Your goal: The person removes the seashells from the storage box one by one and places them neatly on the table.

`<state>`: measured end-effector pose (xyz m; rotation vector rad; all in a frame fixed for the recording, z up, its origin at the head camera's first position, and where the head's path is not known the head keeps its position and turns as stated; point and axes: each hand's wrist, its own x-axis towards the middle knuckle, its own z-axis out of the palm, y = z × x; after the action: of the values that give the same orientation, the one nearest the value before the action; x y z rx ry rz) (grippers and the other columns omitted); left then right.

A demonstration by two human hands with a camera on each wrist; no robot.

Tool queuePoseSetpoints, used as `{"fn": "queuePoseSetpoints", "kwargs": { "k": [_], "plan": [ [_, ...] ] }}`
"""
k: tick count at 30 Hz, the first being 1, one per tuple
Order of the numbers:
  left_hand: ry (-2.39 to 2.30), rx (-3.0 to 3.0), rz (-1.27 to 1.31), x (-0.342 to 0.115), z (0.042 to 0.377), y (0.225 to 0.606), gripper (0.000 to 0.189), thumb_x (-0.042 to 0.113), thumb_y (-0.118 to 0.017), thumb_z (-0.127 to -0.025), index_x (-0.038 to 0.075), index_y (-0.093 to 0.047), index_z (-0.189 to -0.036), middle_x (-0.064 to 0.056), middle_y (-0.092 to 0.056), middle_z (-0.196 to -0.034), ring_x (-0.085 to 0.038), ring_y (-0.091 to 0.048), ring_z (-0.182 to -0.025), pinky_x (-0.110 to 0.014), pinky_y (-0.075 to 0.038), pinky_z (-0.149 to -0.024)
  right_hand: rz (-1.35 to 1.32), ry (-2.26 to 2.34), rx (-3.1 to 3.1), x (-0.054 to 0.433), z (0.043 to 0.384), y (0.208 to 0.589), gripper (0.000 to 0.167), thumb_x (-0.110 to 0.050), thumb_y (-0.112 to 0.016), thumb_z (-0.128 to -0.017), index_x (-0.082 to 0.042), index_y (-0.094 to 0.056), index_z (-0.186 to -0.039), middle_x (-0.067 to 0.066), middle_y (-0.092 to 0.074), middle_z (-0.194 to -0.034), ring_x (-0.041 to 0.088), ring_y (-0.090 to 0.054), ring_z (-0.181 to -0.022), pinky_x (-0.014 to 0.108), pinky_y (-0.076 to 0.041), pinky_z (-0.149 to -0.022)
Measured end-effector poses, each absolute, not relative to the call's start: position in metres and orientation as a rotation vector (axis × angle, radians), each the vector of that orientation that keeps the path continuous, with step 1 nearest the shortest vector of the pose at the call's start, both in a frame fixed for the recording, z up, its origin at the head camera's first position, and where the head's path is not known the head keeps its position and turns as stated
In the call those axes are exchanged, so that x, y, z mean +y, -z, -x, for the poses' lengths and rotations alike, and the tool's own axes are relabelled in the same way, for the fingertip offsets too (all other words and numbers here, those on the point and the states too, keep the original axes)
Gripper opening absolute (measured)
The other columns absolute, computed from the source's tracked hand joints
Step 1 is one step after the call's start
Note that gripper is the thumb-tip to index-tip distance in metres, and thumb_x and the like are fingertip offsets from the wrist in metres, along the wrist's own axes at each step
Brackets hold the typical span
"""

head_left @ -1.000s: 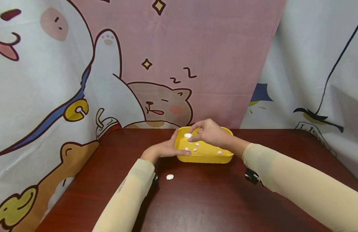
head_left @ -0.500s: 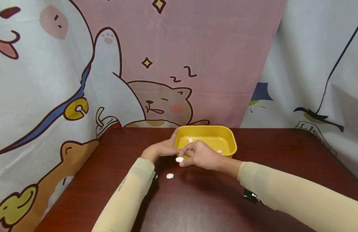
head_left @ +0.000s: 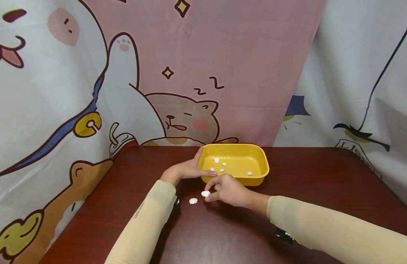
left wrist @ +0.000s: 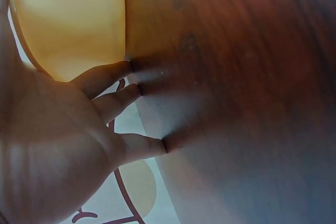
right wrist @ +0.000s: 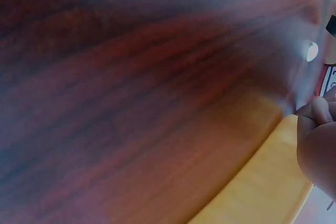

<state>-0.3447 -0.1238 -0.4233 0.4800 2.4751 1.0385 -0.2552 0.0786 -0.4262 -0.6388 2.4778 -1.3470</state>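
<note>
A yellow plastic tray (head_left: 256, 181) stands at the back middle of the table with several small white seashells (head_left: 216, 160) in it. My left hand (head_left: 187, 170) rests against its left side, fingers straight and thumb along the near rim; in the left wrist view the fingertips (left wrist: 149, 145) touch the tabletop. My right hand (head_left: 230, 191), in front of the tray, pinches a white seashell (head_left: 205, 193) between thumb and fingers, low over the table or on it. Another white seashell (head_left: 193, 201) lies on the table just left of it. The right wrist view shows only part of my right hand (right wrist: 317, 135).
The dark reddish-brown wooden table (head_left: 203, 234) reaches back to a cartoon-printed cloth (head_left: 256, 73). Black wrist devices sit under both sleeves, one showing at the right wrist (head_left: 284, 235).
My right hand has lifted a seashell out of the tray and carried it toward me, down beside the one lying on the table. My left hand has stayed at the tray.
</note>
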Motion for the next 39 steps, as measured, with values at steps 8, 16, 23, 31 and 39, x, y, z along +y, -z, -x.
{"fn": "queuePoseSetpoints", "kwargs": {
  "k": [8,16,23,31,39],
  "plan": [
    [-1.034,2.476,-0.485,-0.123,0.346,0.424,0.135,0.065,-0.080,-0.085,0.029,0.020,-0.169,-0.016,-0.015,-0.179,-0.032,-0.041,-0.154,-0.053,-0.030,-0.130,0.616,1.360,2.463,0.081,0.255,0.436,0.016,-0.013,-0.091,-0.083,-0.009,-0.078,-0.092,-0.007,-0.050,-0.056,0.007,-0.040,-0.051,0.020,-0.031,-0.050],
    [-1.075,2.453,-0.514,-0.125,0.345,0.424,0.133,0.062,-0.081,-0.086,0.033,0.018,-0.169,-0.014,-0.031,-0.173,-0.030,-0.044,-0.150,-0.053,-0.030,-0.130,0.632,1.366,2.467,0.081,0.254,0.445,0.017,-0.009,-0.091,-0.081,-0.007,-0.077,-0.091,-0.009,-0.045,-0.057,0.007,-0.038,-0.053,0.019,-0.030,-0.050],
    [-1.092,2.443,-0.523,-0.125,0.346,0.425,0.133,0.062,-0.081,-0.086,0.034,0.018,-0.169,-0.013,-0.037,-0.168,-0.029,-0.046,-0.148,-0.055,-0.031,-0.129,0.652,1.293,2.527,0.080,0.254,0.448,0.018,-0.011,-0.092,-0.080,-0.008,-0.077,-0.089,-0.009,-0.043,-0.057,0.007,-0.038,-0.054,0.019,-0.030,-0.051],
    [-1.083,2.453,-0.538,-0.124,0.347,0.425,0.130,0.061,-0.081,-0.087,0.034,0.016,-0.169,-0.015,-0.033,-0.171,-0.029,-0.046,-0.148,-0.054,-0.031,-0.129,0.712,1.123,2.630,0.081,0.252,0.447,0.019,-0.013,-0.094,-0.079,-0.009,-0.078,-0.089,-0.009,-0.051,-0.061,0.007,-0.045,-0.059,0.020,-0.037,-0.055],
    [-1.097,2.448,-0.556,-0.123,0.348,0.425,0.130,0.060,-0.081,-0.087,0.033,0.015,-0.170,-0.013,-0.036,-0.169,-0.028,-0.047,-0.147,-0.054,-0.031,-0.129,0.718,1.065,2.661,0.080,0.251,0.444,0.019,-0.015,-0.095,-0.078,-0.011,-0.079,-0.086,-0.008,-0.061,-0.068,0.008,-0.050,-0.066,0.021,-0.042,-0.060]
  ]
}}
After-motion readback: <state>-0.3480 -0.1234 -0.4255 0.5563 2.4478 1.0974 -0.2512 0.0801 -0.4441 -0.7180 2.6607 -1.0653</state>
